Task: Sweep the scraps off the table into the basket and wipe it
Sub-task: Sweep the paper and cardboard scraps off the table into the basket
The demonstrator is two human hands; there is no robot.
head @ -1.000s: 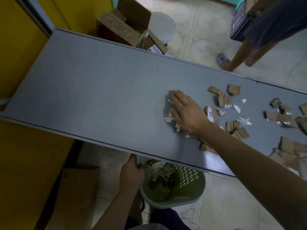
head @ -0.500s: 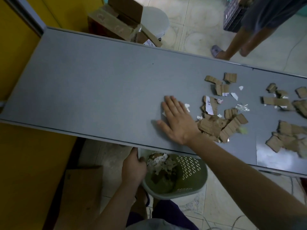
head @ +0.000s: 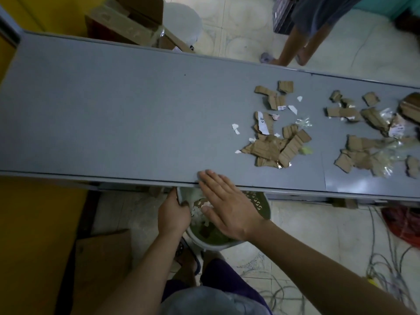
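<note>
Right hand: the right hand point(head: 229, 205) lies flat with straight fingers point(head: 210, 178), the tips on the near edge of the grey table point(head: 113, 110) and the palm over the basket point(head: 261, 206); it holds nothing.
Left hand: the left hand point(head: 173, 214) grips the basket's rim, fingers curled over it, just below the table edge.
Basket: green and perforated, tucked under the near edge, with pale and brown scraps inside.
Scraps: a pile of torn cardboard scraps point(head: 276, 146) and white paper bits sits on the table to the right of the flat hand; a second cluster point(head: 368, 142) lies farther right.
Background: a second person's legs point(head: 293, 48) stand beyond the table's far side, and loose cables point(head: 386, 264) lie on the tiled floor.
</note>
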